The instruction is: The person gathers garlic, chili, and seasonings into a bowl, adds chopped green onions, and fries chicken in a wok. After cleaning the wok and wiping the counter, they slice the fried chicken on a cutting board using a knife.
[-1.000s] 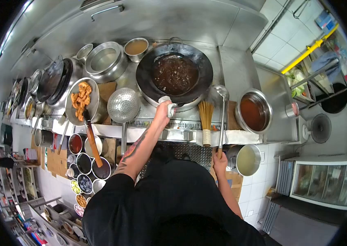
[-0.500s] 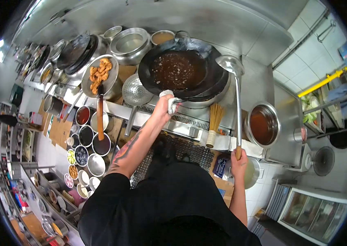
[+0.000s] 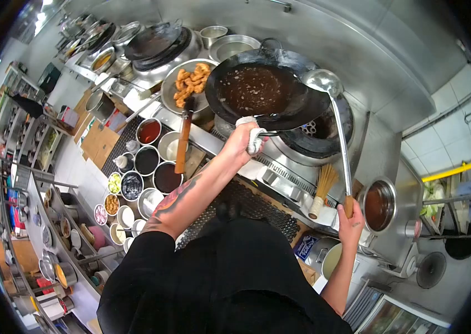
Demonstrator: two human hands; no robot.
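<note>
My left hand is closed round a white cloth at the near handle of a black wok. Dark brown liquid with bubbles lies in the wok, which is raised off the burner and to its left. My right hand grips the wooden handle of a steel ladle. The ladle's bowl is at the wok's right edge. Left of the wok, fried golden pieces sit in a round strainer, with a wooden-handled brush across its near rim.
A bamboo brush lies on the stove's front edge. A pot of red-brown liquid stands at the right. Several containers of sauces and ingredients, including a red sauce, are at the left. Another wok sits at the back left.
The wok has been lifted and shifted left off its burner, uncovering the burner opening. My left hand moved with it. The ladle is still in my right hand, and the camera view has turned.
</note>
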